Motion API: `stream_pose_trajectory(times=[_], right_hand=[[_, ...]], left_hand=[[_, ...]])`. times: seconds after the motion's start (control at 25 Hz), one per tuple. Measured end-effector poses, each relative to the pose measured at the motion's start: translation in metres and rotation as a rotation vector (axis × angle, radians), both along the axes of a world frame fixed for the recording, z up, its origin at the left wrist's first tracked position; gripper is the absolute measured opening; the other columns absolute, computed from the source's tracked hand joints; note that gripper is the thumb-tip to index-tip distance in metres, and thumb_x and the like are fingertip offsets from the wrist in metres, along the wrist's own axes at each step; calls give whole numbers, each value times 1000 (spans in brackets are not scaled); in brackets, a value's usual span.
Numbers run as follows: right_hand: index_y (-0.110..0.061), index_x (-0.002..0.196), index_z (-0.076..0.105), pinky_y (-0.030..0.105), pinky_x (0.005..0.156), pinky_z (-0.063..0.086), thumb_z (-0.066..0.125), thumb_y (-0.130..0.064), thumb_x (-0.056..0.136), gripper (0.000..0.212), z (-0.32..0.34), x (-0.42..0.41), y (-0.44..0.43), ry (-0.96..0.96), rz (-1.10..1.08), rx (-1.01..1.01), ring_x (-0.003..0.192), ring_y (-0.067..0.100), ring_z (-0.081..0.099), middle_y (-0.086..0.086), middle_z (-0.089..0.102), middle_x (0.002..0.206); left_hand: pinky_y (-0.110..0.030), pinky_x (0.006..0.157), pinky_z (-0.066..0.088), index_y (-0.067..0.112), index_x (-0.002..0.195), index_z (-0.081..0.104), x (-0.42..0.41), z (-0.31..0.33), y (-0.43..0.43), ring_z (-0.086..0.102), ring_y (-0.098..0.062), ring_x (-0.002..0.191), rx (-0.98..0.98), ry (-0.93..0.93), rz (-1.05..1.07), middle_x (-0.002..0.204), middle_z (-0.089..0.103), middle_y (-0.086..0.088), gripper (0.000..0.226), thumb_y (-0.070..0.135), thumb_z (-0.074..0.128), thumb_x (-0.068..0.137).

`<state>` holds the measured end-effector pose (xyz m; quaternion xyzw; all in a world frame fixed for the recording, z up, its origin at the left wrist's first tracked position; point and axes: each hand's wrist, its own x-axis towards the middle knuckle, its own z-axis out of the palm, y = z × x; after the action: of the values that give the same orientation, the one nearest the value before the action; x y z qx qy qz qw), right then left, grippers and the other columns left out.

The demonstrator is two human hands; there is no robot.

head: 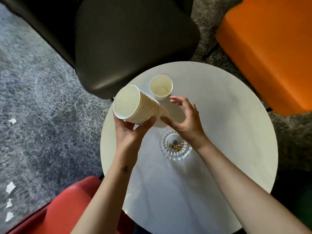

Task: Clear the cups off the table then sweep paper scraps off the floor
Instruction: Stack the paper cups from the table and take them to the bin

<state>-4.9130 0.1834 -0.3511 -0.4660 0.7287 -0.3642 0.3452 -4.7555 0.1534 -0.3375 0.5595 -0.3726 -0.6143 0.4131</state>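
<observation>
I see left hand (130,130) gripping tilted stack of white paper cups (135,105), mouth toward upper left | right hand (187,119) spread, holding nothing, nearer | lone upright white paper cup (161,87) on round white tabletop (219,115), just above-left of that hand

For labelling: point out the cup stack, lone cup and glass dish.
cup stack (150,107), head view, stacked rims.
lone cup (160,92), head view, inner floor.
glass dish (175,157), head view, near rim.

Left hand (130,130) raised, palm up, fingers and thumb curled round tilted stack of white paper cups (143,108). Right hand (187,119) just beside, fingers spread, loosely curved, gripping nothing. Forearms bare.
</observation>
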Motion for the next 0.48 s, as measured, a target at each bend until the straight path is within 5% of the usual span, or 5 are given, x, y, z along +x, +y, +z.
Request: stream_pose_trajectory(times=[0.2,0.48], right_hand=[[-11,136,37,45,108,31,81,-24,71,79,-37,1,-46,-44,-198,148,128,23,40,3,44,139],[-16,130,45,37,96,38,82,-36,68,75,-56,10,-79,72,-212,153,121,28,48,2,53,131]], left_hand=[[-19,79,51,16,137,36,29,-11,-12,61,-2,101,6,-43,92,114,60,6,107,31,84,42],[-26,87,52,16,138,35,48,-6,-14,60,-4,103,-30,-22,139,115,60,5,105,26,84,46]])
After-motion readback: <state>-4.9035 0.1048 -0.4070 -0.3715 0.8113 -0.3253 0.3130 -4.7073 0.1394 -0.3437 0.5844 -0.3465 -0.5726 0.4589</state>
